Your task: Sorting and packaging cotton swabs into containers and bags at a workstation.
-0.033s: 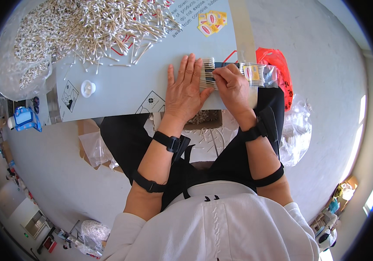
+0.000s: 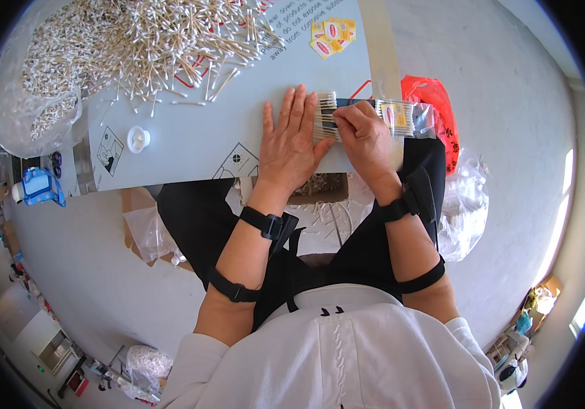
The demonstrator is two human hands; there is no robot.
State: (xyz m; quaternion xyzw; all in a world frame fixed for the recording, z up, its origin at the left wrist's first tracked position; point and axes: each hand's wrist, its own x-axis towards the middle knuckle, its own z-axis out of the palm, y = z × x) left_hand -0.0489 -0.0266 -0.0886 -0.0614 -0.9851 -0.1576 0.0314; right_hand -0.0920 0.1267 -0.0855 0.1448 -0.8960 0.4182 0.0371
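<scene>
My left hand (image 2: 289, 136) lies flat with fingers stretched out, its right side against a neat row of cotton swabs (image 2: 326, 102). The thumb reaches over the row's near end. Just right of that row, my right hand (image 2: 366, 136) is closed in a pinch at the swabs' edge; whatever its fingertips hold is hidden. Beyond its knuckles lies a clear packet of cotton swabs (image 2: 405, 119) with a yellow label card (image 2: 393, 114) inside. A dark strip (image 2: 354, 102) shows between the row and the packet.
A big heap of loose cotton swabs (image 2: 149, 41) covers the table's (image 2: 197, 136) far left, beside a clear plastic bag (image 2: 9, 123). Several yellow cards (image 2: 333, 34) lie at the back. A small white round container (image 2: 138, 139) stands left. A red bag (image 2: 432, 95) hangs right.
</scene>
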